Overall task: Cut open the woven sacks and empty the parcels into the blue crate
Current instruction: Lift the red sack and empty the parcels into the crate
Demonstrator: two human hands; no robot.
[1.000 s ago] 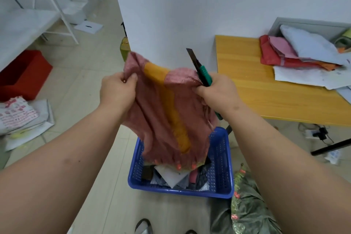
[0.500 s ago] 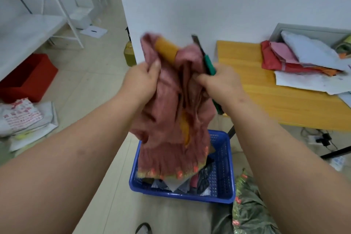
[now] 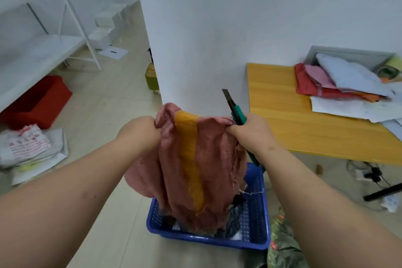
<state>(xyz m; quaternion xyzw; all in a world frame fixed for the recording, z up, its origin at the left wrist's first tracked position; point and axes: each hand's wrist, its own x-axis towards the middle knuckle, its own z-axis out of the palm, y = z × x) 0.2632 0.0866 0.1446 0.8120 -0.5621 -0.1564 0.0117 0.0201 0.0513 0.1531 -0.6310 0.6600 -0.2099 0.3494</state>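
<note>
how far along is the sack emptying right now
Done: the pink sack is cut open and parcels already lie in the blue crate. In hand: the left hand and right hand hold it upside down over the crate, the right also gripping the knife. Left: a green sack lies beside the crate.

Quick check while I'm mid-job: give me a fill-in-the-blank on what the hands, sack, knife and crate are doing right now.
1. Both hands hold the pink sack directly above the ____ crate.
2. The right hand also holds a knife with a ____ handle.
3. The left hand grips the sack's top ____ corner.
4. A wide ____ stripe runs down the sack.

Missing words: blue; green; left; yellow
</note>
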